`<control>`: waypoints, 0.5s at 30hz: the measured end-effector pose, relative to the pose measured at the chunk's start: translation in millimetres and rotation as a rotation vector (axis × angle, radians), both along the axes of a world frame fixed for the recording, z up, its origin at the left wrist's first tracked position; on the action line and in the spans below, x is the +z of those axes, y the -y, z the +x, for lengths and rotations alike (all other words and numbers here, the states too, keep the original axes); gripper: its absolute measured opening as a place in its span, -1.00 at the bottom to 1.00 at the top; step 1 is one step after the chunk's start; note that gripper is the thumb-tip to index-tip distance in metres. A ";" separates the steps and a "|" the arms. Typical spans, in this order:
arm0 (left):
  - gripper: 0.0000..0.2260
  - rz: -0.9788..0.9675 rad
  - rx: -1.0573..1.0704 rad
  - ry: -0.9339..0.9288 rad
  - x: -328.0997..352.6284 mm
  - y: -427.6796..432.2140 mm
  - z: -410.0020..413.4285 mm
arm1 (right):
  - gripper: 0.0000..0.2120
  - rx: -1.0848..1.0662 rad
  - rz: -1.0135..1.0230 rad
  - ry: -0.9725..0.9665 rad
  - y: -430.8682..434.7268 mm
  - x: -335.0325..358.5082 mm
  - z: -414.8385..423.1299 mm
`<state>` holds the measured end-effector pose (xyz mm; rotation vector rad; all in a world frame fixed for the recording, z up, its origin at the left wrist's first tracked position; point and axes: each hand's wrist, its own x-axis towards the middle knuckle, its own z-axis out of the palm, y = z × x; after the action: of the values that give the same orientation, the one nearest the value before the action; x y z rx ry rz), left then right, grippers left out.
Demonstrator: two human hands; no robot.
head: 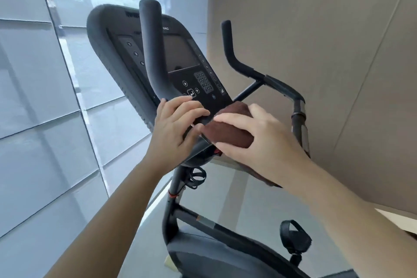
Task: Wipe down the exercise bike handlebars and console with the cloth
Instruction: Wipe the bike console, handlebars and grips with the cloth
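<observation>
Right grip curls over the folded brown cloth, pressing it on the console at its lower corner. Left grip clasps the console's bottom edge. We judge console wiping underway. Whether the handlebars are done, we cannot tell.

The cloth is thick, fuzzy brown terry. The console face is smooth black plastic, its screen glossy and its rim matt grey. The handlebars look matt black and rubbery, with a shiny metal sleeve on the right one.
</observation>
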<state>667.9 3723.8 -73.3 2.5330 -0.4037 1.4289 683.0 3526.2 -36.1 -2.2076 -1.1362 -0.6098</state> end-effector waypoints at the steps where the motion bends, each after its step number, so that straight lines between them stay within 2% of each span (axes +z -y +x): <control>1: -0.71 -0.005 -0.020 0.012 -0.9 -2.7 1.8 | -0.59 -0.055 0.014 0.014 3.4 -3.6 -2.9; 7: -0.69 -0.066 -0.080 0.091 -8.0 -2.5 10.1 | -0.61 -0.322 0.159 -0.033 39.9 -30.3 -27.9; 12: -0.71 -0.052 -0.144 0.094 -5.1 -9.3 11.9 | -0.64 -0.346 0.469 -0.081 5.9 -16.5 -29.1; 13: -0.71 -0.049 -0.155 0.090 -4.3 -10.8 12.3 | -0.64 -0.366 0.466 -0.046 -9.7 -14.6 -28.4; 15: -0.71 -0.051 -0.177 0.086 -3.8 -12.9 12.0 | -0.62 -0.490 0.302 0.098 -36.2 -19.4 -30.7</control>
<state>679.9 3736.7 -77.1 2.3370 -0.5827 1.4647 652.3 3562.4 -55.5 -2.2060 -0.4921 -1.0275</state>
